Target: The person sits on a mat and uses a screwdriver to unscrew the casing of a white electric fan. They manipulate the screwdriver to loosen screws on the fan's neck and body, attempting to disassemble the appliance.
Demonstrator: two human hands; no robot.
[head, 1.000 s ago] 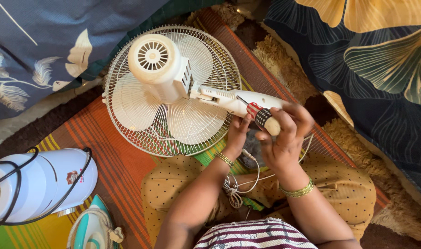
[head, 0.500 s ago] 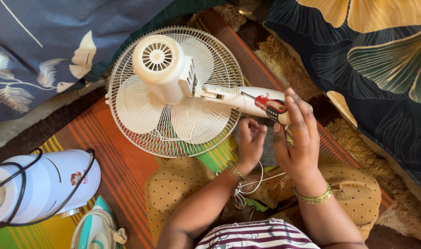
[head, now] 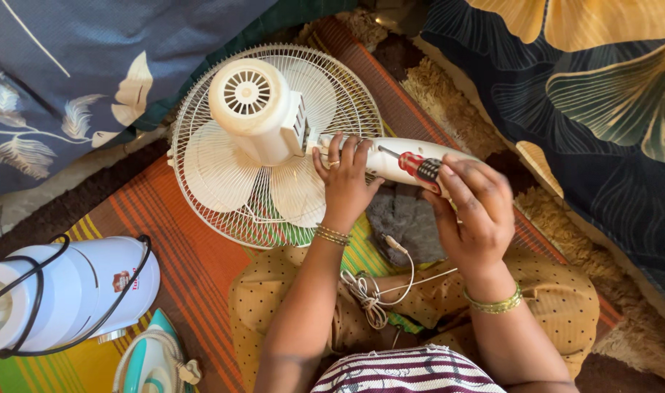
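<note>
Fingers status: our left hand (head: pixel 343 182) clasps the fan neck (head: pixel 376 156) beside the motor housing (head: pixel 256 109); right hand (head: pixel 474 215) grips the screwdriver (head: pixel 418 166).

From my feed I see soft, even daylight, only faint shadows beneath the white plastic table fan (head: pixel 274 145), everything sharp, slight wide-angle stretch at the corners.

Single head-worn view, looking steeply down from above the seated person's lap, close enough that both forearms run in from the bottom edge. Left hand (head: pixel 345 182) and right hand (head: pixel 472 211) sit near centre on the white fan (head: pixel 263 138); striped mat (head: pixel 172 255) fills lower left. No second view shares the scene.
</note>
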